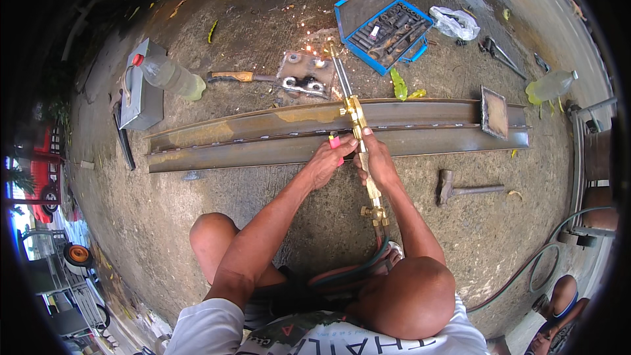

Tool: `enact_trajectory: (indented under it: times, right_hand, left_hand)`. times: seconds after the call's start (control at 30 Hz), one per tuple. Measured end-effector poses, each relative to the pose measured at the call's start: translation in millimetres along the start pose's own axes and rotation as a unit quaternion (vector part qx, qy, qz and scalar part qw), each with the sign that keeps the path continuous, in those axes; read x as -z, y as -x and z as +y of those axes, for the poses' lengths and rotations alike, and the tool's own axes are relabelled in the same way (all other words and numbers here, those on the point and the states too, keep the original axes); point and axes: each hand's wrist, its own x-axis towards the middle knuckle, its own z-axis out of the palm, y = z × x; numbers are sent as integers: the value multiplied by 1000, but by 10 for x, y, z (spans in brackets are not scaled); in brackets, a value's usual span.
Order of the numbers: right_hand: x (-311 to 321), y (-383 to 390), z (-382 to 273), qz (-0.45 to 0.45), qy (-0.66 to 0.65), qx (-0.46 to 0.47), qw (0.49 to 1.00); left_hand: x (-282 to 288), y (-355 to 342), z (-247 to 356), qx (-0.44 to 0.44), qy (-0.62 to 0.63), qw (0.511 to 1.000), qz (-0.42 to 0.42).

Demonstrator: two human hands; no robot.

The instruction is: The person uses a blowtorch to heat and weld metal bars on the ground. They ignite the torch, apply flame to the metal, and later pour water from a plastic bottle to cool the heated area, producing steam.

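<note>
While sparks fly, both hands (pixel 358 161) closed round brass torch (pixel 358 128)

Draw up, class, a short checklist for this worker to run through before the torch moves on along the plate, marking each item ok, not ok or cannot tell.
1. Both hands on the torch: not ok; right hand grips it, left hand holds a small red lighter beside it.
2. Tip lit: ok; sparks fly at the plate.
3. Hoses free of kinks: cannot tell; they run under the legs.
4. Bottle away from sparks: ok.
5. Gloves on: not ok; hands bare.
6. Hammer out of the way: ok.
</note>
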Motion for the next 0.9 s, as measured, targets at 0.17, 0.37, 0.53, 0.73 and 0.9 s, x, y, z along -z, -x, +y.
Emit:
enact_trajectory:
  times: [0.17, 0.37, 0.53, 0.73, 0.9]
  right_hand:
    - [-23, 14, -42, 1, 0, -1, 1000]
    - [-23, -8, -37, -1, -7, -4, 1000]
    - [-44, -12, -58, -4, -11, 0, 1000]
    - [-59, -47, -59, -9, 5, 6, 1000]
    - [-50, -81, -8, -1, -9, 16, 1000]
  left_hand:
    - [30, -12, -17, -3, 8, 1000, -4]
    - [-32, 16, 19, -13, 14, 1000, 9]
    - [-4, 14, 19, -6, 16, 1000, 0]
    - [12, 8, 18, -3, 18, 1000, -1]
    - [21, -15, 13, 0, 28, 999, -16]
